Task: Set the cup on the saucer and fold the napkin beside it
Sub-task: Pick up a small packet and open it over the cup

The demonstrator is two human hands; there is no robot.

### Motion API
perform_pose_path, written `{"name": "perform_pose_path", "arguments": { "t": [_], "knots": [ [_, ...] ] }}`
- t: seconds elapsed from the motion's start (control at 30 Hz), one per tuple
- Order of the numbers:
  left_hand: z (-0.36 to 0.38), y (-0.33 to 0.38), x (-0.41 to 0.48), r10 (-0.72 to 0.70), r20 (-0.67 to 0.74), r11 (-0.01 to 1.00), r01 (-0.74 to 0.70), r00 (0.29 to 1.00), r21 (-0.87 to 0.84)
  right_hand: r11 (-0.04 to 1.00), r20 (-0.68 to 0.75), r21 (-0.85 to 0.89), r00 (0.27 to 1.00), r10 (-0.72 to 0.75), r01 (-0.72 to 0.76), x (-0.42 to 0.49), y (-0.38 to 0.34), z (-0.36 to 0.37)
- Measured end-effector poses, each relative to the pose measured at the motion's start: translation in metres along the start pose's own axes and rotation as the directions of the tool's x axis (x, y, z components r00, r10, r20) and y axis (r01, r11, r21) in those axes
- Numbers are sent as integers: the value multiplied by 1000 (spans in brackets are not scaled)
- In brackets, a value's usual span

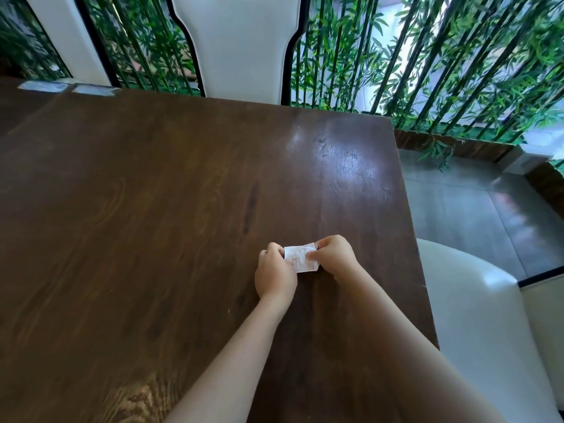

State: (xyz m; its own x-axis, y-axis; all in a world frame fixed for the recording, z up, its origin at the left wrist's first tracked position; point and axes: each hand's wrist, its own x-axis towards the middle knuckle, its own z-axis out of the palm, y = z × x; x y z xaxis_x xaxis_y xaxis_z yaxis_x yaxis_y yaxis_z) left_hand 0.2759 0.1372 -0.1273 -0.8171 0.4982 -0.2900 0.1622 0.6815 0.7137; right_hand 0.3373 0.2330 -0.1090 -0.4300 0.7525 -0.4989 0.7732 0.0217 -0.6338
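The left hand (274, 274) pinches the left edge of the small folded napkin (300, 259), which sits low over the wooden table (152, 209) towards its right side, probably light, soft and best held by its edges, long axis roughly left-right, while the right hand (334, 256) pinches its right edge.

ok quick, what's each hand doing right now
Left hand: pinching the left edge of the small white napkin.
Right hand: pinching the napkin's right side.
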Motion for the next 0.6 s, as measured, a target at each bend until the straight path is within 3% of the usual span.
{"name": "perform_pose_path", "arguments": {
  "t": [0.1, 0.23, 0.33, 0.37, 0.4, 0.43, 0.47, 0.5, 0.6],
  "knots": [
    [-2, -5, -1, 33, -3, 998, -33, 999, -59, 989, -51, 138, 998, -38, 45, -7, 5, 0],
    [-4, -12, -6, 35, -15, 976, -38, 999, -216, 968, -147, 186, 979, -140, 167, -23, 14, 4],
    [-12, -6, -17, -82, -22, 939, 70, 996, -336, 929, -285, 217, 929, -235, 301, -40, 14, 4],
    [-16, -1, -22, -172, 34, 887, 170, 984, -429, 914, -335, 193, 899, -281, 358, -47, 13, 3],
    [-22, 7, -27, -253, 163, 770, 301, 954, -562, 896, -376, 140, 860, -346, 422, -56, 10, 2],
    [-27, 14, -31, -270, 333, 588, 428, 904, -686, 868, -400, 53, 807, -434, 493, -64, 8, 2],
    [-34, 22, -34, -211, 476, 403, 519, 854, -753, 823, -409, -60, 738, -537, 565, -74, 5, 1],
    [-41, 29, -37, -127, 554, 281, 565, 823, -776, 755, -403, -180, 653, -641, 630, -86, 3, 1],
    [-61, 45, -44, -48, 572, 158, 571, 819, -805, 516, -292, -459, 426, -856, 723, -118, 0, -1]
  ]
}}
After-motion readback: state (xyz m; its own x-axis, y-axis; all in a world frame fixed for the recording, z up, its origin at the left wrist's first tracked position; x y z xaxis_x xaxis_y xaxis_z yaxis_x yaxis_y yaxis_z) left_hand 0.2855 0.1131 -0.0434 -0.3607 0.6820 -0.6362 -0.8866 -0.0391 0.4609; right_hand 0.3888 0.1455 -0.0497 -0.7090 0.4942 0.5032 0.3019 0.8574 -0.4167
